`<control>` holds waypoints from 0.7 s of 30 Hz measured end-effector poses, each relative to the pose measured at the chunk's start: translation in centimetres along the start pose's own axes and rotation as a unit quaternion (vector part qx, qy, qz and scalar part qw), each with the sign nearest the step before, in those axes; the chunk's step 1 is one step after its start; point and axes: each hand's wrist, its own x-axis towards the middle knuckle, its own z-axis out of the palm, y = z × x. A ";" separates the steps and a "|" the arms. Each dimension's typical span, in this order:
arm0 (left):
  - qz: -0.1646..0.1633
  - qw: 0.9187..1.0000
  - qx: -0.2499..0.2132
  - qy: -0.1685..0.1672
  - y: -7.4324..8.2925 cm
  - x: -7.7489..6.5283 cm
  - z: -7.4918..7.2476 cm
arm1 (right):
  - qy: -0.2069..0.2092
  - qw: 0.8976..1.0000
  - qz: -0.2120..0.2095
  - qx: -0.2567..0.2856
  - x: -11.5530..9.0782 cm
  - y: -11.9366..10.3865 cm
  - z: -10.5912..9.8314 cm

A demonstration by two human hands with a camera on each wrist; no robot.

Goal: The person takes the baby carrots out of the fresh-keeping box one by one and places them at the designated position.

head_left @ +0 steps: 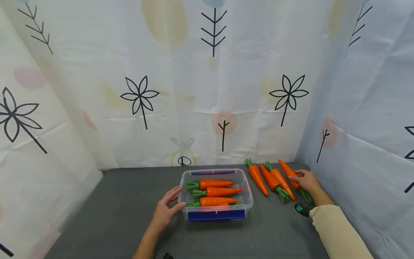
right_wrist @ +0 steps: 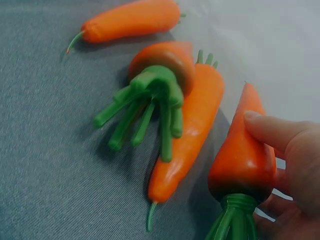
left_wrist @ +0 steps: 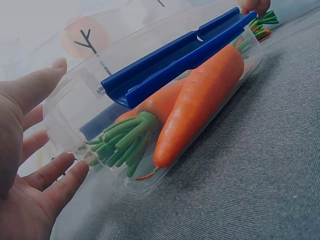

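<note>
My right hand pinches a carrot at the table's far right, thumb on top and fingers along its side, its green stems toward me. My left hand is at the left end of a clear plastic container with blue latches. In the left wrist view, its fingers are fairly straight and spread, with fingertips right at the end wall. Several orange carrots with green stems lie inside the container, some partly hidden behind the front rim.
Left of the held carrot, two carrots lie crossed, one carrot over another carrot. A further carrot lies beside the container. The grey table is bordered by patterned cloth walls at the back and sides.
</note>
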 end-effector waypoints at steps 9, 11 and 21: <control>-0.008 1.000 -0.001 0.000 0.1 -0.1 0.0 | -0.014 1.000 0.009 -0.021 -0.1 1.0 0.7; -0.013 1.000 0.000 -0.001 0.2 -0.1 0.0 | -0.016 1.000 0.011 -0.022 -0.2 1.1 1.0; -0.023 1.000 0.002 0.000 0.3 -0.1 0.0 | -0.010 1.000 0.003 -0.013 -0.5 1.0 0.9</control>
